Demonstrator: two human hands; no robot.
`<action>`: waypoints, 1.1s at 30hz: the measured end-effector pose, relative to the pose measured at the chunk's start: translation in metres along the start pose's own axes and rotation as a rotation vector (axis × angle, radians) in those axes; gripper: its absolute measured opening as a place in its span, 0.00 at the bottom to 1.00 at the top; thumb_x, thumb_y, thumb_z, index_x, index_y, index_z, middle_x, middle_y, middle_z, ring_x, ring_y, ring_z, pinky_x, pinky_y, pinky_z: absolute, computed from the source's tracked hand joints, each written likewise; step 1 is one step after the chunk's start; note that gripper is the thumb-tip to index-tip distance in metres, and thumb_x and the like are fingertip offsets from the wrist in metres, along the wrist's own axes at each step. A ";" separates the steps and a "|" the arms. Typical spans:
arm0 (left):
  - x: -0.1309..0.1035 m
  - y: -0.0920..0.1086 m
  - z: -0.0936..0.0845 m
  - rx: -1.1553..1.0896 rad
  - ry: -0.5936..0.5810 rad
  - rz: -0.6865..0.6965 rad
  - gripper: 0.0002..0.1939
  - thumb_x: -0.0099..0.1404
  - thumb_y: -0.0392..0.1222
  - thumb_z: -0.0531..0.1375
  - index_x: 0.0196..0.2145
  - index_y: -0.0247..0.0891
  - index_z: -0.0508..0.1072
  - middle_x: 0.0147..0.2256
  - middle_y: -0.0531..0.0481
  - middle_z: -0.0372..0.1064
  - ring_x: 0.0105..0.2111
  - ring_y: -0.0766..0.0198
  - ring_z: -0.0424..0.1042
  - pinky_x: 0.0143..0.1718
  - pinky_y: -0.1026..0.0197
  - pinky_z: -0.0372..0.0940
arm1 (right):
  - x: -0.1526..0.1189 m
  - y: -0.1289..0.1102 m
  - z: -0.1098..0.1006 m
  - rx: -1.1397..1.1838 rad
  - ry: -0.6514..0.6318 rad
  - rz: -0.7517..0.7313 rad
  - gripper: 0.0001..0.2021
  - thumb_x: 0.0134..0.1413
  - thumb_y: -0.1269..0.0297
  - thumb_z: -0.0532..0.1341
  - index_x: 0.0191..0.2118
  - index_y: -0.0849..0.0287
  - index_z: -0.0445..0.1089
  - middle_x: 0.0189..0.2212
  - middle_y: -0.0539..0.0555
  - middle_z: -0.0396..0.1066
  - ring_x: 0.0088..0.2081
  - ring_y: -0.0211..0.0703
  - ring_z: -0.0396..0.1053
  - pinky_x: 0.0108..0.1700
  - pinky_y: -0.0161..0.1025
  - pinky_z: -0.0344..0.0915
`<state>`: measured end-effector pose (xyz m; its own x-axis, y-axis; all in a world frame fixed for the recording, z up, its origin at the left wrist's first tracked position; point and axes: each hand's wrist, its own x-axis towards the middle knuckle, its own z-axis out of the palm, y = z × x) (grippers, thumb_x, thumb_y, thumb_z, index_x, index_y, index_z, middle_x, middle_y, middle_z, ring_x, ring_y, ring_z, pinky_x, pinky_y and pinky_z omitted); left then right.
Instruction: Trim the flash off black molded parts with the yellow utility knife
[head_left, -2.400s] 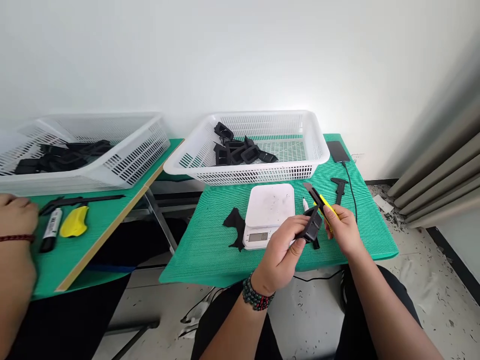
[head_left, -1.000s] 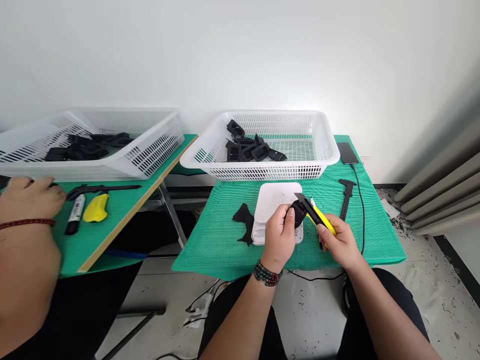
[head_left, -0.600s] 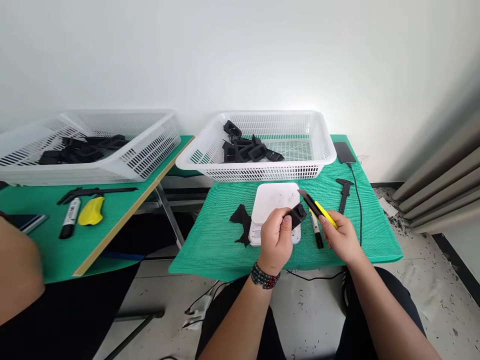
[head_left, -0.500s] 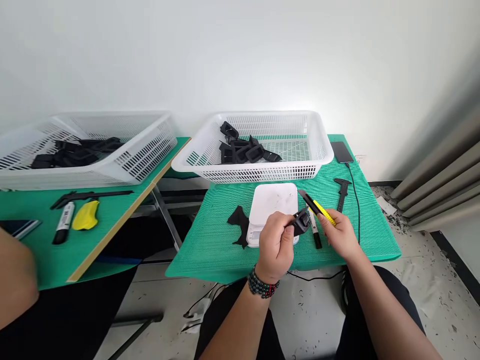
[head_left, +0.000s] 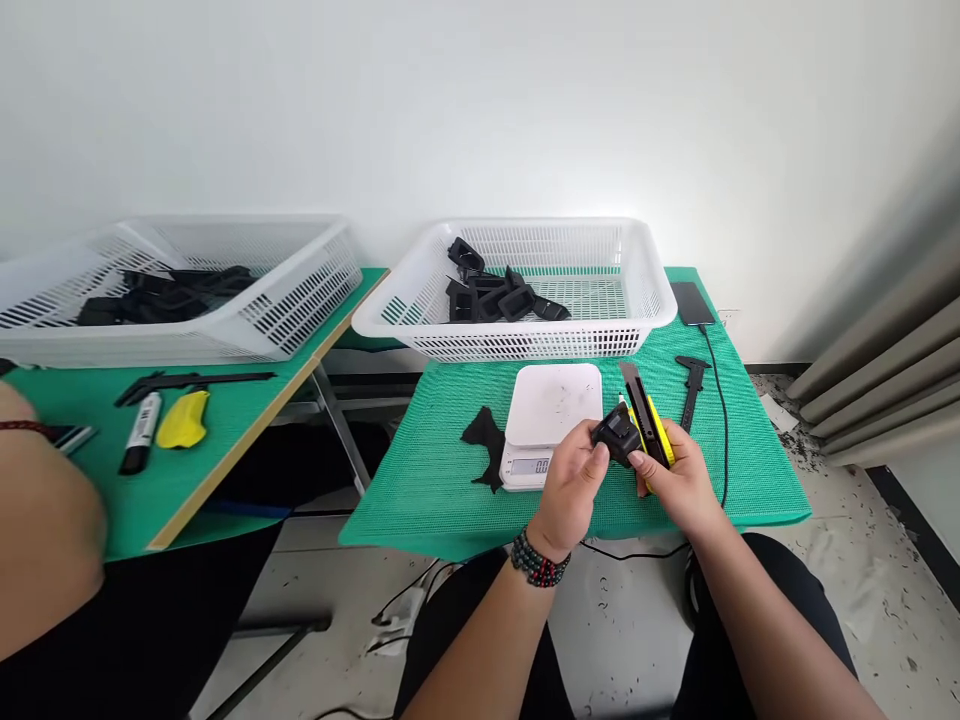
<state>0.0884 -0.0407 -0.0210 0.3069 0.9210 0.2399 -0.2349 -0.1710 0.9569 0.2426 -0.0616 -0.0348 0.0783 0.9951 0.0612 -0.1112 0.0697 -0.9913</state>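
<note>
Black part [head_left: 616, 435] sat pinched in the left hand [head_left: 570, 487]; the right hand [head_left: 681, 480] gripped a yellow cutter [head_left: 651, 422] (blade bare), thumb perhaps touching the part. Left of the grip, fingers partly blocked a scale [head_left: 551, 402]; calipers [head_left: 691, 385] lay right, a basket [head_left: 525, 347] beyond.

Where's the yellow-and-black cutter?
Head view, right of centre: the cutter is in the right hand, blade pointing away, just right of the black part.

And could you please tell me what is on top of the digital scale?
On top of the digital scale, small dark specks lie scattered. The left hand, holding a black part, covers the scale's lower right, so anything there cannot be seen.
</note>
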 end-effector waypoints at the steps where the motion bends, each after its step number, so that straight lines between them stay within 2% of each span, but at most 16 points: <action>1: 0.001 0.000 -0.001 -0.006 0.008 -0.015 0.25 0.70 0.66 0.55 0.34 0.39 0.70 0.27 0.52 0.61 0.27 0.64 0.59 0.29 0.61 0.59 | 0.000 0.000 0.000 -0.036 -0.005 -0.018 0.19 0.49 0.49 0.73 0.38 0.56 0.70 0.22 0.44 0.64 0.17 0.35 0.63 0.19 0.34 0.62; 5: 0.003 0.002 -0.007 0.084 0.159 -0.015 0.27 0.70 0.64 0.57 0.25 0.40 0.63 0.23 0.55 0.52 0.25 0.66 0.53 0.27 0.62 0.54 | -0.004 0.001 -0.001 -0.166 -0.058 -0.096 0.16 0.53 0.53 0.71 0.43 0.57 0.74 0.25 0.47 0.66 0.19 0.35 0.63 0.19 0.34 0.61; 7: 0.003 0.006 -0.008 0.143 0.227 0.007 0.26 0.70 0.63 0.57 0.25 0.40 0.62 0.22 0.56 0.50 0.24 0.66 0.52 0.27 0.62 0.54 | -0.006 0.003 0.000 -0.155 -0.073 -0.080 0.17 0.57 0.50 0.68 0.44 0.58 0.75 0.25 0.47 0.66 0.19 0.35 0.63 0.19 0.34 0.61; 10: 0.004 0.011 -0.011 0.233 0.263 0.036 0.25 0.71 0.64 0.56 0.28 0.40 0.65 0.22 0.57 0.53 0.23 0.66 0.53 0.25 0.62 0.55 | -0.007 0.005 0.001 -0.108 -0.087 -0.040 0.20 0.60 0.44 0.64 0.44 0.58 0.74 0.23 0.46 0.64 0.17 0.35 0.63 0.19 0.34 0.61; 14: 0.004 0.012 -0.014 0.339 0.243 0.089 0.24 0.71 0.64 0.56 0.35 0.38 0.72 0.24 0.55 0.61 0.24 0.65 0.60 0.26 0.62 0.59 | -0.006 0.004 -0.001 -0.091 -0.107 -0.046 0.21 0.61 0.43 0.63 0.42 0.59 0.74 0.21 0.45 0.63 0.17 0.34 0.62 0.18 0.33 0.60; 18: 0.003 0.009 -0.015 0.386 0.225 0.140 0.23 0.73 0.61 0.54 0.38 0.38 0.74 0.28 0.51 0.69 0.28 0.63 0.67 0.29 0.62 0.63 | -0.005 -0.001 -0.006 -0.102 -0.131 -0.037 0.21 0.62 0.43 0.63 0.40 0.59 0.74 0.20 0.45 0.61 0.16 0.33 0.60 0.18 0.33 0.56; 23: 0.003 0.007 -0.013 0.409 0.220 0.177 0.22 0.74 0.60 0.53 0.42 0.38 0.75 0.31 0.48 0.72 0.34 0.59 0.73 0.35 0.59 0.69 | -0.004 -0.007 -0.011 -0.137 -0.170 -0.016 0.22 0.61 0.42 0.62 0.39 0.60 0.74 0.18 0.44 0.61 0.15 0.34 0.59 0.18 0.34 0.55; 25: 0.002 0.007 -0.013 0.398 0.201 0.195 0.21 0.75 0.58 0.53 0.44 0.38 0.75 0.32 0.47 0.73 0.36 0.58 0.75 0.36 0.58 0.70 | -0.002 -0.007 -0.012 -0.155 -0.138 -0.010 0.22 0.61 0.41 0.62 0.35 0.59 0.72 0.18 0.44 0.61 0.15 0.34 0.58 0.18 0.34 0.54; 28: 0.000 0.009 -0.010 0.369 0.151 0.281 0.20 0.76 0.55 0.53 0.47 0.38 0.76 0.40 0.43 0.77 0.41 0.56 0.77 0.41 0.56 0.72 | 0.004 -0.004 -0.017 -0.228 -0.012 0.015 0.24 0.60 0.39 0.62 0.30 0.57 0.67 0.17 0.44 0.60 0.15 0.34 0.58 0.18 0.34 0.53; 30: -0.002 0.009 -0.008 0.334 0.116 0.341 0.20 0.76 0.53 0.52 0.50 0.39 0.77 0.44 0.41 0.78 0.46 0.54 0.77 0.46 0.55 0.72 | 0.009 -0.001 -0.020 -0.270 0.053 0.047 0.24 0.59 0.39 0.63 0.29 0.57 0.66 0.17 0.44 0.59 0.15 0.34 0.57 0.17 0.35 0.52; 33: -0.005 0.007 -0.005 0.278 0.080 0.358 0.19 0.77 0.51 0.52 0.52 0.40 0.77 0.48 0.41 0.78 0.50 0.53 0.77 0.51 0.54 0.72 | 0.011 0.001 -0.019 -0.213 0.067 0.091 0.25 0.57 0.37 0.64 0.30 0.57 0.67 0.17 0.43 0.60 0.14 0.34 0.58 0.17 0.34 0.53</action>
<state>0.0802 -0.0443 -0.0161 0.1771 0.8089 0.5606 -0.0537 -0.5608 0.8262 0.2624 -0.0520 -0.0369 0.1436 0.9892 -0.0298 0.0898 -0.0431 -0.9950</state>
